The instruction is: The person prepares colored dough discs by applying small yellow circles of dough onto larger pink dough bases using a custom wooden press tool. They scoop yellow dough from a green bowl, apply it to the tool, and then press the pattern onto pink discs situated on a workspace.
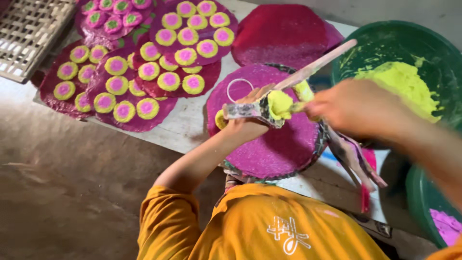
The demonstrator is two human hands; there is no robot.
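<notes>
Item: yellow paste lump [280,103] on paddle [250,111] clamped in your left hand [248,126]; right hand [353,108] grips long stick [315,65], slanting up-right, tip meeting the lump, over the magenta disc [274,149].

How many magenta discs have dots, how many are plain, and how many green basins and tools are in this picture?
Dotted magenta discs: 5 (they overlap, so one more may be hidden)
Plain magenta discs: 2
Green basins: 2
Long stick: 1
Paste-smeared tool in the left hand: 1
Total: 11
</notes>
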